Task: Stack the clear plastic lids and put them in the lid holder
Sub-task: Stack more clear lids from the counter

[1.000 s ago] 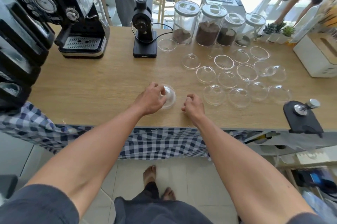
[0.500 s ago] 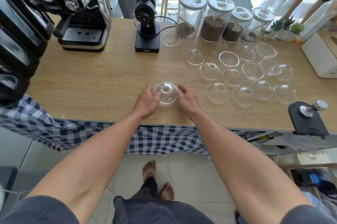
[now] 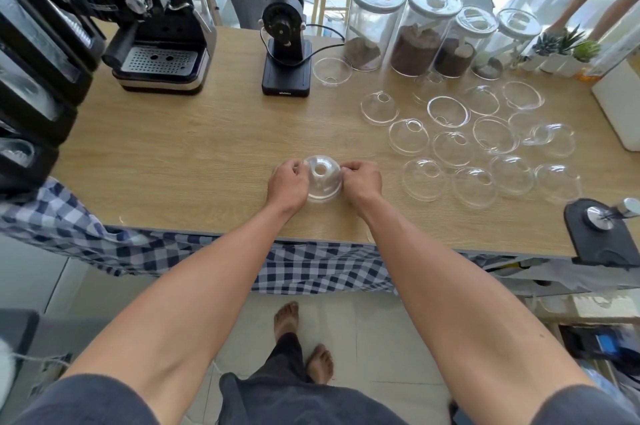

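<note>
Hands, left hand and right hand, pinch domed lid; loose lids alongside.

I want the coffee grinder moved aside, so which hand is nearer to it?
Left, narrowly. The left hand grips the domed lid almost straight in front of the grinder; the right hand holds the lid's other side, farther right.
</note>
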The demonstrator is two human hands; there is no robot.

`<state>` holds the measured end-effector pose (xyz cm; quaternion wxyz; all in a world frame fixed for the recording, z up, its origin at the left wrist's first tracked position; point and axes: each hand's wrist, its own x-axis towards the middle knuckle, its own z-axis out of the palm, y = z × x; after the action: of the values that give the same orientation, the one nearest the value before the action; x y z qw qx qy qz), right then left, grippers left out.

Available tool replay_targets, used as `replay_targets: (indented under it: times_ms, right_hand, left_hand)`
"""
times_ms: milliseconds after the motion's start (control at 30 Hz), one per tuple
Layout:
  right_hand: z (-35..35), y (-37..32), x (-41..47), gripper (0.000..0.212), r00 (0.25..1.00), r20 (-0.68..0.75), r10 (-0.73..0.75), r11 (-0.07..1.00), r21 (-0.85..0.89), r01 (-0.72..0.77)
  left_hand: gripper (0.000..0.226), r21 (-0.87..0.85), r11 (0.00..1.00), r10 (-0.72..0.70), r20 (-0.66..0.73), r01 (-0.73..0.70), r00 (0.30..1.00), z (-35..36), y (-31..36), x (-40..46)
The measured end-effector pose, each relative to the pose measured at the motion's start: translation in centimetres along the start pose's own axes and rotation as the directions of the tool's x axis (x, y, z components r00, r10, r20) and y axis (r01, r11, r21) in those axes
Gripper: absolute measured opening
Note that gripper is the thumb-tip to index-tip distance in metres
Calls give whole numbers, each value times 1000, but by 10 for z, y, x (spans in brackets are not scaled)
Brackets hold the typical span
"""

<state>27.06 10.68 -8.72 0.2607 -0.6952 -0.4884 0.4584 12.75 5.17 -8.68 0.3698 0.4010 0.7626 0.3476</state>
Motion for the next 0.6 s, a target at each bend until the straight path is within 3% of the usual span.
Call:
replay_targets:
  times_ms: [133, 367, 600]
  right_hand:
    - [2, -4, 5, 20, 999, -30, 31, 998, -46, -32]
    - [10, -9, 1, 24, 998, -32, 51, 993, -106, -54]
    - [8, -14, -9, 27, 1000, 12, 22, 996, -85, -20]
  left_hand:
    - [27, -27, 996, -85, -49, 84, 995, 4, 6, 9]
    - [35, -186, 960, -226, -58, 211, 972, 7, 11, 14]
    - [27, -330, 918, -251, -59, 219, 966, 4, 8, 6]
